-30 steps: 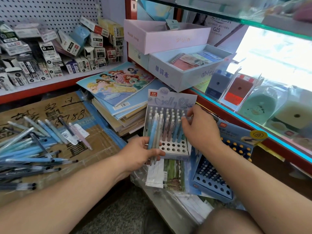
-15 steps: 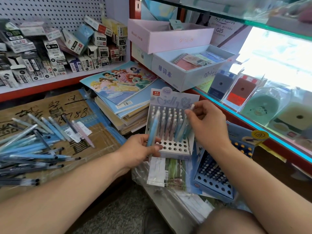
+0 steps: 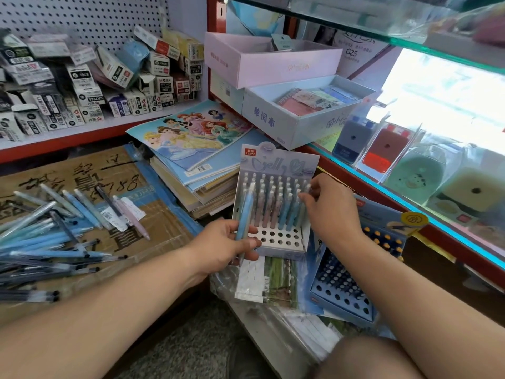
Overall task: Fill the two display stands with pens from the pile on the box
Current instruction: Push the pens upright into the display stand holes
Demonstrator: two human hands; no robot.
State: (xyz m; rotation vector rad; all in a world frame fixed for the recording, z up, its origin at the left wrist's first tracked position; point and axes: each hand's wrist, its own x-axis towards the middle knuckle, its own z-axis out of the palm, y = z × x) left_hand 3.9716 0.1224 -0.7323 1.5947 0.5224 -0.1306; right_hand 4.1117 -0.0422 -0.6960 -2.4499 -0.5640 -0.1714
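Note:
A pale blue display stand (image 3: 278,243) marked "Jelly" stands in the middle, its back rows full of pastel pens and its front rows of holes bare. My left hand (image 3: 226,246) grips a light blue pen (image 3: 244,214) upright at the stand's left front corner. My right hand (image 3: 326,207) pinches the top of a pen at the stand's right edge. A second, darker blue stand (image 3: 344,294) lies lower right, partly under my right forearm. The pile of pens (image 3: 52,236) lies on the cardboard box (image 3: 161,228) at the left.
A stack of picture notebooks (image 3: 191,143) sits behind the stand. Small boxes (image 3: 90,83) crowd the left shelf. Open carton boxes (image 3: 297,110) and a glass counter (image 3: 426,165) run along the right. Plastic-wrapped booklets (image 3: 265,283) lie under the stands.
My right hand rose from the stand's right side to pinch a pen top there. My left hand now holds one blue pen instead of a few.

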